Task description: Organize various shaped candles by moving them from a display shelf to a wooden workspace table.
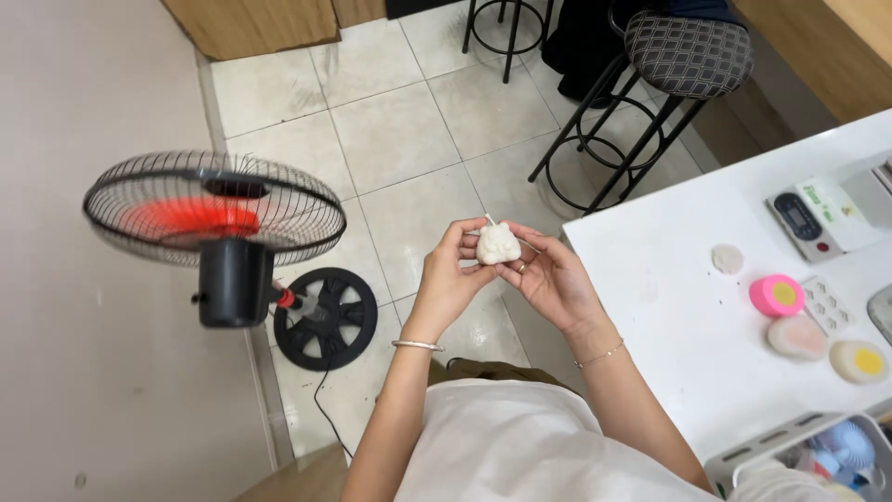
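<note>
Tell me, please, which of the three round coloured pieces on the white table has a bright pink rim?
It is the round piece nearest the grey scale, pink with a yellow centre. The pale pink one and the cream one with a yellow centre lie closer to the person.

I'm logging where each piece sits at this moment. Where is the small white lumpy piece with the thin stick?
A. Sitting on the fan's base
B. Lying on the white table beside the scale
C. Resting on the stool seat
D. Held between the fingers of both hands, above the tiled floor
D: the white lumpy piece is pinched between the left hand and the right hand, over the tiled floor, clear of the white table.
</note>
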